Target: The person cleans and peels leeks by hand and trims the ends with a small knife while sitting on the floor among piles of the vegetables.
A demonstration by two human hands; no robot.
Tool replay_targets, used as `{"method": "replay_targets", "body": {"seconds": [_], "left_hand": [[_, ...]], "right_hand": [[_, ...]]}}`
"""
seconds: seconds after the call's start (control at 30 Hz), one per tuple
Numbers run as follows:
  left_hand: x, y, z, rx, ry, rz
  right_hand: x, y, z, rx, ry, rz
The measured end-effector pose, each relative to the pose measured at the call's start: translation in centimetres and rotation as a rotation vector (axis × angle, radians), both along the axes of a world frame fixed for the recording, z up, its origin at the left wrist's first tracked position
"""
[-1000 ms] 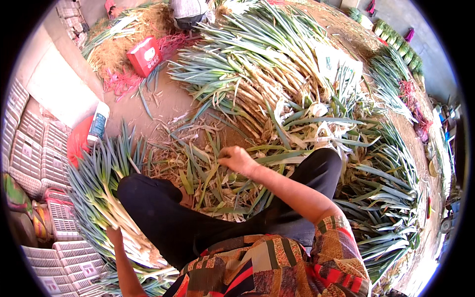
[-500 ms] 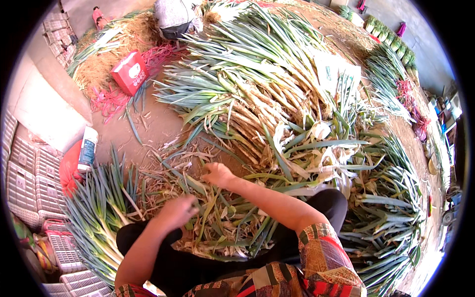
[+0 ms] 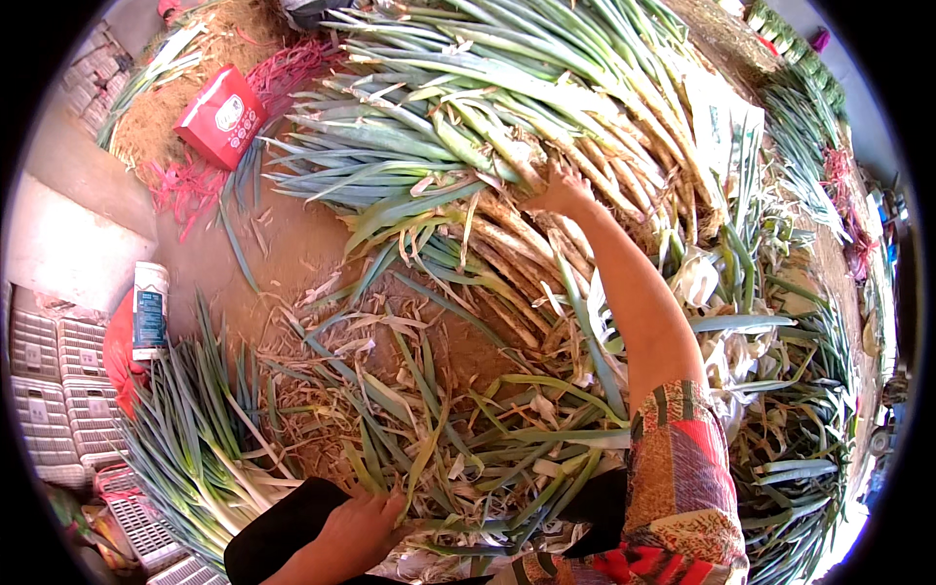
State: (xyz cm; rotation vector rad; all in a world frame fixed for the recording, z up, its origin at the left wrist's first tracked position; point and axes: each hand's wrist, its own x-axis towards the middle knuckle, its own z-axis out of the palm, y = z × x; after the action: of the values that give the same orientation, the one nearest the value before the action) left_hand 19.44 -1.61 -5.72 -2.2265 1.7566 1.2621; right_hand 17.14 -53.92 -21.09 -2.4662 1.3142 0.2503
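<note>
Worker seated at floor level, 2 bare hands in view. Right arm extended ahead, patterned sleeve point(image 3: 682, 468) ending at about the elbow. Right hand point(image 3: 564, 190) lies on the large heap of long green onions point(image 3: 507, 97), over the pale, soil-stained stalks. Fingers part-bent and slightly spread; cannot tell whether they have closed around a stalk.

Left hand point(image 3: 366, 526) low, at the dark-trousered knee point(image 3: 278, 536), just beside loose leaf trimmings point(image 3: 429, 439). Fingers loosely curled, close together; undersides hidden, so cannot tell whether anything is gripped.

Heap lies ahead of the worker, green leaves pointing mostly left, root ends to the right. Trimmings, green and straw-coloured, cover the ground between heap and worker. At left, beside the knee, a second group of green onions point(image 3: 210, 429), stalks whiter and cleaner than those in the heap. Darker leaves point(image 3: 804, 478) piled at right.

Surroundings: white canister with a teal label point(image 3: 150, 307) upright beyond the cleaner group; pale slatted plastic crates point(image 3: 58, 390) along the left edge. Farther off, a red box point(image 3: 222, 117), tilted, near tangled pink twine point(image 3: 190, 190). White printed sack point(image 3: 731, 136) at the heap's right side.
</note>
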Motion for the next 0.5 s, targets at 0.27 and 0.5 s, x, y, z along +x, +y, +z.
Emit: {"method": "replay_targets", "body": {"seconds": [0.27, 0.5], "left_hand": [[-0.2, -1.1, 0.7, 0.000, 0.019, -0.093], [-0.9, -0.9, 0.3, -0.047, 0.029, -0.122]], "right_hand": [[-0.4, 2.5, -1.0, -0.248, -0.145, -0.033], [-1.9, 6.4, 0.0, -0.132, -0.106, -0.027]]}}
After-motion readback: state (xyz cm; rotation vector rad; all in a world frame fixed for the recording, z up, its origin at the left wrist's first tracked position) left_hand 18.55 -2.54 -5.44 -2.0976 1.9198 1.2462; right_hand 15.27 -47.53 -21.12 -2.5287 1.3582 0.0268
